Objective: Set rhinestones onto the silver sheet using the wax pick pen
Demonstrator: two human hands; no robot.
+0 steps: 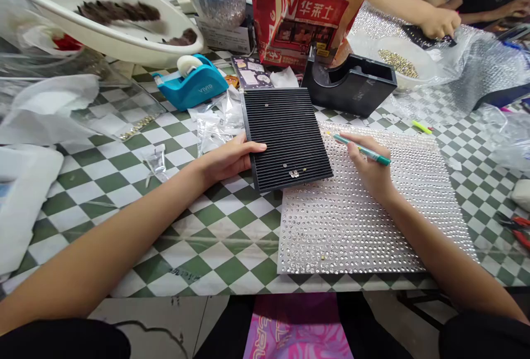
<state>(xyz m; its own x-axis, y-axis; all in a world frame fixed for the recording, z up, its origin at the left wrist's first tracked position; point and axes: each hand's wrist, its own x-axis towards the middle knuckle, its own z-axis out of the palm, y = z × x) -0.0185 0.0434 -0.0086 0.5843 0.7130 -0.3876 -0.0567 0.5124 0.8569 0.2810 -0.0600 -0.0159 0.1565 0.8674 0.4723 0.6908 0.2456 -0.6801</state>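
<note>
I report my left hand [226, 160] lying flat, fingers pressed together and not gripping, with the fingertips on the left edge of a black grooved tray [285, 127]. The tray sits on a green-and-white checkered tablecloth [211, 243], slightly askew, its fine parallel ridges running from far to near. A few loose rhinestones [293, 173] lie in a small cluster toward its near end, and a couple more sit toward the far end. My right hand [368, 168] pinches a teal pen-shaped tool [364, 151] between thumb and fingers, its tip angled far and left, just beside the tray's right edge. That hand is above a large rhinestone sheet [356, 226], which lies immediately right of the tray, its far left corner tucked close against it. The sheet carries dense, regular rows of clear stones, with a few gold-toned specks near its near edge. Beyond the tray stand a blue tape dispenser [191, 83] on the left and a black tape dispenser [351, 84] on the right. Further right, a co-worker's hand [439, 23] rests on crumpled bubble wrap [484, 66], near a white bowl of gold beads [397, 63].
</note>
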